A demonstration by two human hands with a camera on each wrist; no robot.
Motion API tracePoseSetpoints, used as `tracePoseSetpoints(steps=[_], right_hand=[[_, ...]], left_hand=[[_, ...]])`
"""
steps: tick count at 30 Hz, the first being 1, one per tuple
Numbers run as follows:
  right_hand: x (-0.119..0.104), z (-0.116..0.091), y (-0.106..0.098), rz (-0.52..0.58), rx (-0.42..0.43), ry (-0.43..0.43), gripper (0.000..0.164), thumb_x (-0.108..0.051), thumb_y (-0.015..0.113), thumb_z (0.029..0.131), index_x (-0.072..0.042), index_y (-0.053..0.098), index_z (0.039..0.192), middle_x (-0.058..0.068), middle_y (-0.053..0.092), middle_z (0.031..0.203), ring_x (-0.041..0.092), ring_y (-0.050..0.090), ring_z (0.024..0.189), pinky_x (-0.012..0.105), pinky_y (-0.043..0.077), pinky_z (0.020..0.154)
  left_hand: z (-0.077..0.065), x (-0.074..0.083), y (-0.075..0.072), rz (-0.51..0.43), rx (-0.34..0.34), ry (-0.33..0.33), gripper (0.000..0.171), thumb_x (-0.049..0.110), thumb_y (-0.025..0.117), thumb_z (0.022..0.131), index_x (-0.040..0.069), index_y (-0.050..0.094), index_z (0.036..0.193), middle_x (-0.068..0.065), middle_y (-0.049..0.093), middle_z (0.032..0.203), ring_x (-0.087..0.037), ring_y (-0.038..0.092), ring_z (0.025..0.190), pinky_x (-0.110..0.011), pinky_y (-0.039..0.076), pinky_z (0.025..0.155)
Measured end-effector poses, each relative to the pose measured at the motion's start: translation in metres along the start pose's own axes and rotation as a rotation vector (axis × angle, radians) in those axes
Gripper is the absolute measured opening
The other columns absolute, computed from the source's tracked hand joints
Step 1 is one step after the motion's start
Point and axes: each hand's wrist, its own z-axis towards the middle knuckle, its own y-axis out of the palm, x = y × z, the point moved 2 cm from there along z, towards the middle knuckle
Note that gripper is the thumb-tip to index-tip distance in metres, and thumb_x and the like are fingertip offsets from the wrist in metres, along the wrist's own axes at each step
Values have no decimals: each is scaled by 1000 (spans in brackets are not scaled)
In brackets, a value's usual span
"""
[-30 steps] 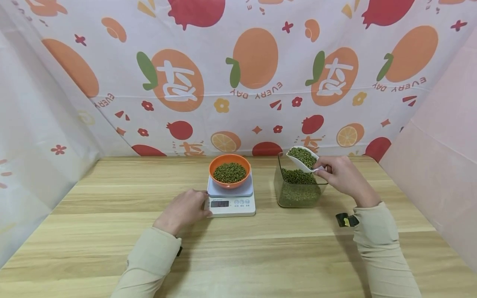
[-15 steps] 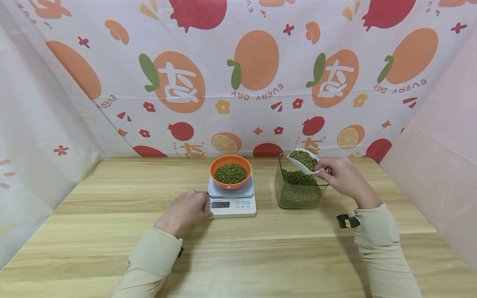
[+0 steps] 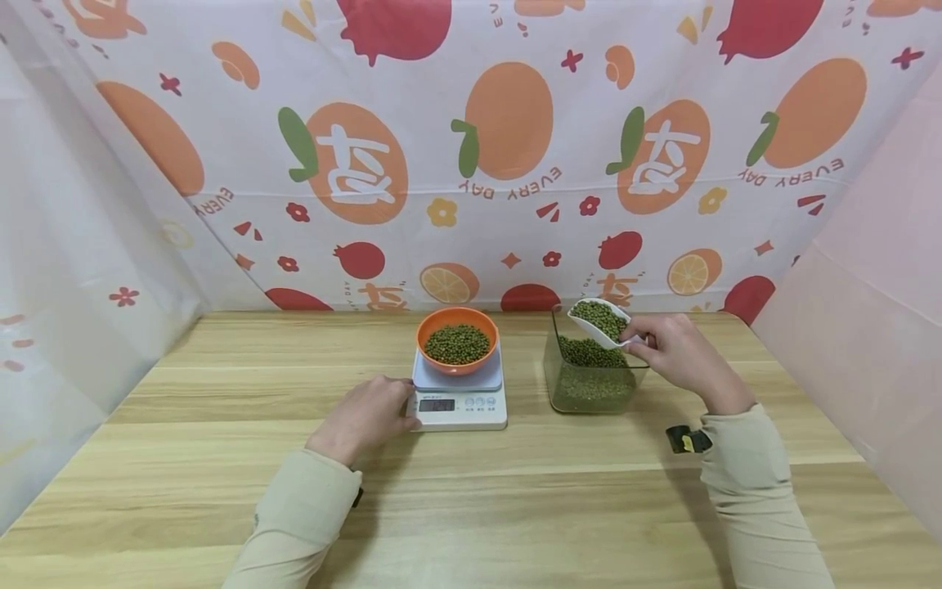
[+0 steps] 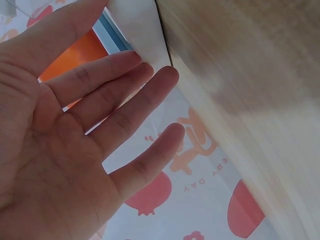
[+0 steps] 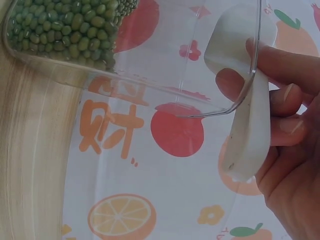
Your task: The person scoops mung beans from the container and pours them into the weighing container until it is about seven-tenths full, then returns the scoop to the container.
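My left hand rests against the left side of a white digital kitchen scale, its fingers extended and slightly spread in the left wrist view. On the scale sits an orange bowl with green mung beans in it. The dark display is lit, but its digits are too small to read surely. Over a clear plastic container partly filled with mung beans, my right hand grips the handle of a white scoop. Mung beans fill the scoop. In the right wrist view, the container wall partly covers the scoop's bowl.
Everything stands on a wooden table. A fruit-printed white curtain hangs directly behind its back edge, and pale cloth also closes off both sides. A black strap with a yellow mark shows at the right wrist.
The head view has shifted very slightly. Both hands, the loaded scoop and the bowl on the scale hold their places.
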Motion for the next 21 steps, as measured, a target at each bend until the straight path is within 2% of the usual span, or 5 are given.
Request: tracePoseSetpoints(steps=[6,15,21], right_hand=[[-1,1,-1,5,-15,16,12,5,74,85,-6,72,86,-9,49,63,6,38,55,27,35,52],[-2,0,-3,7,-17,20,12,4,75,86,-8,72,85,-10,47,61,5,37,54,28,34,52],[-2,2,-4,14,-16,13,13,6,73,86,-8,72,85,-10,48,61,4,37,53,27,34,51]], left_hand=[[0,0,-2,3,-9,-11,20,10,88,79,1,71,86,0,60,72,-14,48,62,-31,44,59],[-1,0,-2,2,-1,0,19,8,87,79,3,69,81,-1,61,72,-14,48,61,-30,43,58],[-1,1,-1,-22,-15,-12,20,9,88,78,2,71,85,-1,62,74,-14,48,62,-30,43,59]])
